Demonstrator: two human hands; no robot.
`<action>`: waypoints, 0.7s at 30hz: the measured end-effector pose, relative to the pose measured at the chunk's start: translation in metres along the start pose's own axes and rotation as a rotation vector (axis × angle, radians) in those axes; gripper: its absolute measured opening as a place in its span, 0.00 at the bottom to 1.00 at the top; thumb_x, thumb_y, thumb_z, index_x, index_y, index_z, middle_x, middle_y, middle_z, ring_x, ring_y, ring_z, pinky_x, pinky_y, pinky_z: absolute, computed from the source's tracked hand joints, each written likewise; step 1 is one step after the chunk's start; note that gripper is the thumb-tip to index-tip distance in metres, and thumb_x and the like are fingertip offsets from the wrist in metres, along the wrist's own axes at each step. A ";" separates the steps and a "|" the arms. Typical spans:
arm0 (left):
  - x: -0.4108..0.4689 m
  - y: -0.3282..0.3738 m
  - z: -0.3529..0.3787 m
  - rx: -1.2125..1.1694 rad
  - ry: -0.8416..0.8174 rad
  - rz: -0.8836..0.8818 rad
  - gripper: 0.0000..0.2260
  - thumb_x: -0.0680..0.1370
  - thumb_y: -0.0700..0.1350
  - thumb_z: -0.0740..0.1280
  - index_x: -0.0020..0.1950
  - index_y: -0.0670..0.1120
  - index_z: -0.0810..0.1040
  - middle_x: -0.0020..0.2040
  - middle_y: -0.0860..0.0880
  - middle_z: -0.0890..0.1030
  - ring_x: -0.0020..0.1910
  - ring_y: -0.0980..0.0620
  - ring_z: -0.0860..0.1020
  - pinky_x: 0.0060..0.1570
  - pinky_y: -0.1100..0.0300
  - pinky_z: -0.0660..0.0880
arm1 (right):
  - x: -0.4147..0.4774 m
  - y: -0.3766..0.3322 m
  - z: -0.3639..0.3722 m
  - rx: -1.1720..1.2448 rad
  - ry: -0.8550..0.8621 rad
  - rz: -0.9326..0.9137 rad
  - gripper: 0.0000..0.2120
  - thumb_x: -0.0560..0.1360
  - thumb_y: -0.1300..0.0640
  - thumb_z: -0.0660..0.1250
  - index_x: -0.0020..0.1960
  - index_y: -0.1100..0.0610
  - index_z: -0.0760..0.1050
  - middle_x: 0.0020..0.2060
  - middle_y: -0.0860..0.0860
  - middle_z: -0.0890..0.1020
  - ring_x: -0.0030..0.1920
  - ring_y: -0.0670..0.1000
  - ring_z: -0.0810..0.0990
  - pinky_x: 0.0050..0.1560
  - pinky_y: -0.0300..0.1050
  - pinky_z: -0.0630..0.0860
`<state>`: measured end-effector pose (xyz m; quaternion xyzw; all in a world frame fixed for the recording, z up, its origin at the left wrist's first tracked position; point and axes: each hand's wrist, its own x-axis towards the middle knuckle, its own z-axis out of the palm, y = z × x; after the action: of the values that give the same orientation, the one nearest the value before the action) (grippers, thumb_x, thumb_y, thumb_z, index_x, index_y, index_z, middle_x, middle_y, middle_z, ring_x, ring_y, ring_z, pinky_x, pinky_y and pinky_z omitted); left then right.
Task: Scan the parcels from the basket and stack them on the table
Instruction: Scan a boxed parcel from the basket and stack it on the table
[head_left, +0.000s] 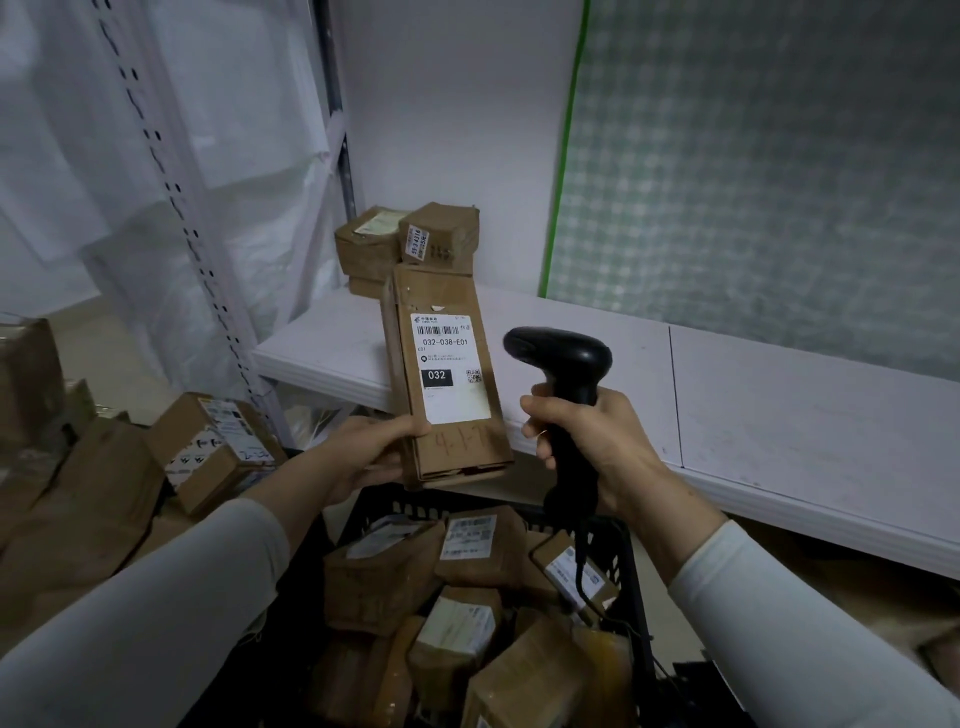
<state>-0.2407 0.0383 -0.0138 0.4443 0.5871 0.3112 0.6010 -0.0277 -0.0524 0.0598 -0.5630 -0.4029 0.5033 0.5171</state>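
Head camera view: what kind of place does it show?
Probably a parcel sorting or storage room: a black plastic basket full of brown cardboard parcels, a black handheld barcode scanner in the right hand, and a labelled long brown parcel in the left hand.

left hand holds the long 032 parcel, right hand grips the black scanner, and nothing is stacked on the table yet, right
Not quite: the head view shows a few stacked parcels already at the far corner of the table. The rest holds: left hand on the long 032 parcel, right hand gripping the black scanner.

Left grip, right grip: both curled.
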 end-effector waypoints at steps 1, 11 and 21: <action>0.001 0.002 0.001 -0.016 -0.019 -0.025 0.11 0.72 0.49 0.72 0.50 0.44 0.81 0.47 0.47 0.85 0.48 0.51 0.82 0.45 0.58 0.78 | 0.005 0.002 -0.002 0.014 0.028 0.015 0.04 0.73 0.63 0.70 0.46 0.62 0.76 0.34 0.59 0.80 0.30 0.52 0.75 0.30 0.43 0.71; 0.036 0.040 -0.002 -0.062 -0.004 -0.231 0.31 0.69 0.63 0.69 0.56 0.36 0.76 0.44 0.41 0.82 0.43 0.47 0.81 0.39 0.56 0.79 | 0.068 0.023 0.012 0.093 0.024 0.157 0.12 0.71 0.60 0.74 0.53 0.60 0.77 0.50 0.58 0.83 0.51 0.56 0.83 0.51 0.53 0.82; 0.053 0.028 -0.041 -0.338 0.079 -0.214 0.14 0.74 0.55 0.68 0.52 0.47 0.76 0.53 0.43 0.76 0.52 0.41 0.74 0.49 0.40 0.75 | 0.119 0.036 0.082 0.017 -0.076 0.162 0.11 0.70 0.59 0.74 0.51 0.57 0.78 0.43 0.54 0.83 0.46 0.54 0.82 0.56 0.54 0.79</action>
<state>-0.2705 0.1040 -0.0075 0.2597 0.5935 0.3570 0.6730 -0.0902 0.0731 0.0098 -0.5699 -0.3711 0.5678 0.4638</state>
